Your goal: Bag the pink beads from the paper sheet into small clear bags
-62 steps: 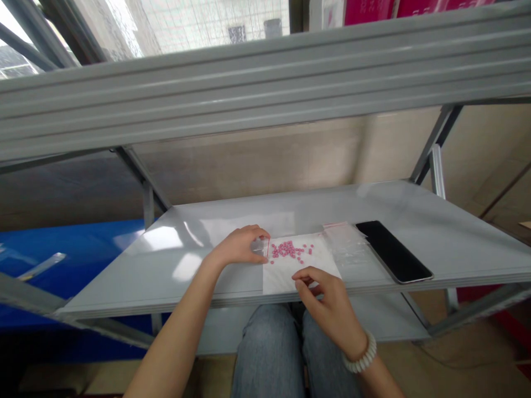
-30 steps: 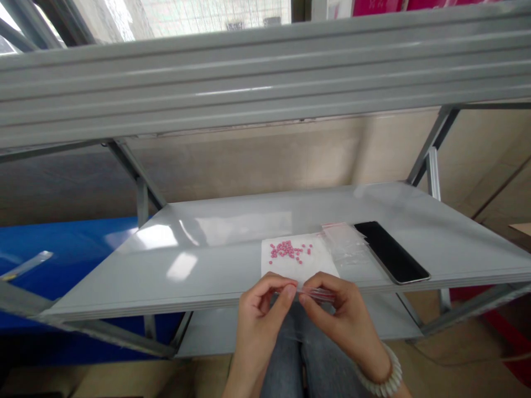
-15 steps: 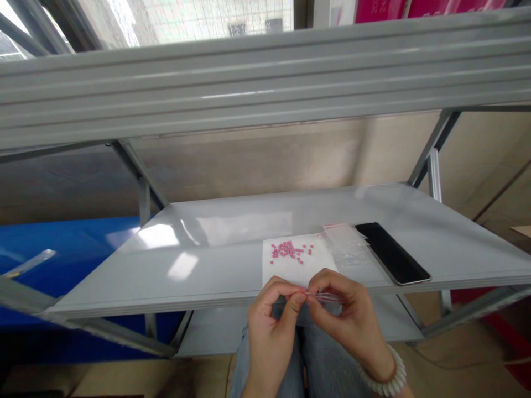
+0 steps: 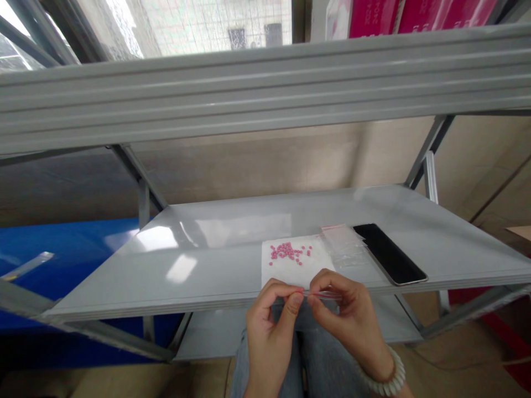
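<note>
- The person sits at a grey shelf [image 4: 232,260] and holds a small clear bag [image 4: 321,295] in front of its near edge, above the lap.
- The left hand [image 4: 271,326] pinches the left end of the bag's top edge between thumb and finger.
- The right hand [image 4: 348,318] pinches the same top edge just beside it, with its fingers curled over the bag. The two hands almost touch.
- The bag looks very light, thin and floppy. It would bend and crumple fast. It also looks smooth, so it could slip. I think the best place to hold it is the stiffer strip along the top, where both hands are now.
- A white sheet [image 4: 295,264] lies on the shelf just behind the hands, with a little heap of pink beads [image 4: 289,253] on it. They look tiny and hard, and I think they would roll or scatter with a bump.
- A pile of more clear bags [image 4: 344,243] lies right of the sheet, and a black phone [image 4: 389,253] lies beside that.
- Most of the held bag is hidden behind the fingers. I cannot tell if it is open or closed, or if anything is inside.
- The right wrist wears a white bead bracelet [image 4: 390,373], partly cut off at the bottom.
</note>
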Motion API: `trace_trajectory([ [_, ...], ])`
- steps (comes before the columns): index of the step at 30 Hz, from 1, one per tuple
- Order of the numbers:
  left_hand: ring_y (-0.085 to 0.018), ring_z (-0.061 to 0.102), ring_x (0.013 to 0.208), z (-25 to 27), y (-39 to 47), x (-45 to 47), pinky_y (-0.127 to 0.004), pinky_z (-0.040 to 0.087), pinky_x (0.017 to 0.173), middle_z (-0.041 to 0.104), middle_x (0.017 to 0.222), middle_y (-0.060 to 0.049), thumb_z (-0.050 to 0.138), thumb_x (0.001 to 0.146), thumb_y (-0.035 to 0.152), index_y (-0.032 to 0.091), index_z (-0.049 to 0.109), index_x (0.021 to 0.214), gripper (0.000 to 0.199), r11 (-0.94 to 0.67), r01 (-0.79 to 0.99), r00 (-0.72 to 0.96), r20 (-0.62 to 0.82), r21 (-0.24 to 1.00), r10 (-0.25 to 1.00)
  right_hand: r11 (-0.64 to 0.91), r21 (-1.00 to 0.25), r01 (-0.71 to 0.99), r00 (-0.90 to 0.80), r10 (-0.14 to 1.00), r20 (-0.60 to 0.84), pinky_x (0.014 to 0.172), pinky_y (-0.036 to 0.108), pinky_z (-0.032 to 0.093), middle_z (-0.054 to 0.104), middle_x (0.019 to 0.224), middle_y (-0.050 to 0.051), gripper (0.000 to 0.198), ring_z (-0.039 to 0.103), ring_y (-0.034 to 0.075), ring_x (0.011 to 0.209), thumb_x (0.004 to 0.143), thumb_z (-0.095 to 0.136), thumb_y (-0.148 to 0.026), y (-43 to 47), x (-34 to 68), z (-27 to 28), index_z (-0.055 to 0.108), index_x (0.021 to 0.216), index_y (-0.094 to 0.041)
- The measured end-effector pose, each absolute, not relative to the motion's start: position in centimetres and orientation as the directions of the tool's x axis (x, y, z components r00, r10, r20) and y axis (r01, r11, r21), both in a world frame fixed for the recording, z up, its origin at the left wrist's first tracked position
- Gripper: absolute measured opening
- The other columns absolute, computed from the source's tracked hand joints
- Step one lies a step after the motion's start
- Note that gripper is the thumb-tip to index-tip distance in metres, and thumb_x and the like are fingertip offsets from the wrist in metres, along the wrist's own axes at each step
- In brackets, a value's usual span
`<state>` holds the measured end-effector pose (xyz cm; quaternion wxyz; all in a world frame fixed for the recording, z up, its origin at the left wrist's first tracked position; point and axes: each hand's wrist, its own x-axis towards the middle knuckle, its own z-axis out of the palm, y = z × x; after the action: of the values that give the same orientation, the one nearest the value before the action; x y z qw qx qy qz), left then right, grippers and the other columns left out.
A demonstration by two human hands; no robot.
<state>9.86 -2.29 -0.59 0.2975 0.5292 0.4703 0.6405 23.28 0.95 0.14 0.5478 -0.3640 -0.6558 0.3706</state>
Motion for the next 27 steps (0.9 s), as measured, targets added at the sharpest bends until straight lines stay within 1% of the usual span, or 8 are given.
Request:
trace_trajectory([
  [4, -0.014, 0.06, 0.07, -0.5, -2.3, 9.8, -0.022, 0.046, 0.067, 0.065, 0.071, 0.002, 0.069, 0.087, 0.027, 0.021, 0.071, 0.075, 0.013, -0.364, 0.106, -0.281, 0.379, 0.925, 0.882, 0.454, -0.89, 0.037, -0.134, 0.885, 0.446, 0.054, 0.023, 0.044, 0.063, 0.063, -0.001, 0.006, 0.057, 0.014, 0.058, 0.076, 0.065, -0.018, 1.0, 23.4, 0.2, 0.064, 0.071, -0.019],
  [8, -0.015, 0.06, 0.07, -0.4, -2.3, 9.7, -0.022, 0.046, 0.067, 0.065, 0.071, 0.001, 0.069, 0.087, 0.029, 0.02, 0.071, 0.074, 0.015, -0.351, 0.102, -0.286, 0.366, 0.931, 0.886, 0.463, -0.886, 0.023, -0.131, 0.88, 0.456, 0.054, 0.023, 0.045, 0.063, 0.063, -0.001, 0.007, 0.058, 0.014, 0.058, 0.075, 0.065, -0.015, 1.1, 23.6, 0.2, 0.065, 0.069, -0.019],
  [12, -0.015, 0.059, 0.071, -0.6, -2.3, 9.5, -0.022, 0.046, 0.067, 0.064, 0.072, 0.001, 0.069, 0.087, 0.029, 0.021, 0.071, 0.076, 0.014, -0.357, 0.096, -0.304, 0.369, 0.929, 0.878, 0.45, -0.893, -0.017, -0.144, 0.882, 0.448, 0.056, 0.023, 0.048, 0.065, 0.066, 0.001, 0.006, 0.06, 0.015, 0.061, 0.076, 0.067, -0.015, 1.2, 23.9, 0.2, 0.068, 0.072, -0.019],
  [17, -0.014, 0.058, 0.07, -0.7, -2.3, 9.5, -0.021, 0.045, 0.067, 0.063, 0.071, 0.002, 0.069, 0.087, 0.03, 0.021, 0.07, 0.075, 0.015, -0.351, 0.097, -0.299, 0.363, 0.931, 0.882, 0.448, -0.893, -0.044, -0.115, 0.886, 0.45, 0.056, 0.021, 0.048, 0.063, 0.063, -0.001, 0.009, 0.057, 0.013, 0.059, 0.074, 0.067, -0.012, 1.2, 24.2, 0.0, 0.066, 0.069, -0.019],
  [22, -0.015, 0.059, 0.072, -1.0, -2.4, 9.4, -0.021, 0.046, 0.067, 0.063, 0.072, 0.001, 0.069, 0.088, 0.032, 0.021, 0.07, 0.078, 0.015, -0.357, 0.102, -0.341, 0.369, 0.929, 0.865, 0.399, -0.911, -0.101, -0.096, 0.908, 0.408, 0.056, 0.022, 0.051, 0.065, 0.066, 0.0, 0.006, 0.059, 0.014, 0.062, 0.079, 0.069, -0.019, 1.2, 24.3, -0.3, 0.068, 0.073, -0.02],
  [27, -0.016, 0.06, 0.071, -0.4, -1.9, 9.5, -0.022, 0.047, 0.067, 0.065, 0.072, 0.001, 0.067, 0.088, 0.031, 0.021, 0.07, 0.078, 0.014, -0.37, 0.177, -0.319, 0.409, 0.912, 0.855, 0.435, -0.898, -0.072, -0.073, 0.895, 0.44, 0.059, 0.024, 0.053, 0.068, 0.068, 0.001, 0.006, 0.062, 0.015, 0.064, 0.079, 0.073, -0.019, 1.3, 25.4, 0.0, 0.072, 0.073, -0.021],
])
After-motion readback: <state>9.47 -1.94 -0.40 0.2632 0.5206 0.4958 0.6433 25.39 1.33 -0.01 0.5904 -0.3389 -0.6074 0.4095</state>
